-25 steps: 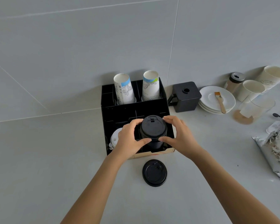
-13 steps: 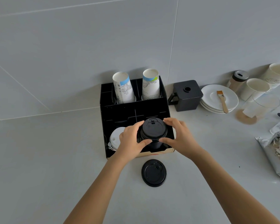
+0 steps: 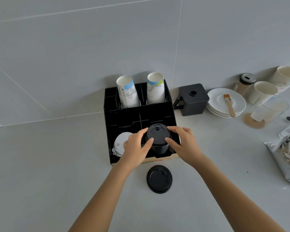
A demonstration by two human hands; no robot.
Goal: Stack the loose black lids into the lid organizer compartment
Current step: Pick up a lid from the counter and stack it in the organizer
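A black lid organizer [image 3: 155, 111] stands against the wall. In its front right compartment stands a stack of black lids [image 3: 158, 137]. My left hand [image 3: 136, 146] grips the stack from the left and my right hand [image 3: 182, 143] grips it from the right, fingers on the top lid's rim. One loose black lid [image 3: 159, 179] lies flat on the counter just in front of the organizer, between my forearms. White lids [image 3: 120, 143] fill the front left compartment, partly hidden by my left hand.
Two paper cup stacks [image 3: 127, 92] lean in the organizer's back row. Right of it sit a black square container [image 3: 192, 98], white plates [image 3: 228, 102] with a brush, paper cups [image 3: 262, 91], a shaker, a clear cup and a foil bag [image 3: 288, 158].
The stack of black lids has sunk a little lower into the front right compartment between my hands. The loose lid on the counter has not moved.
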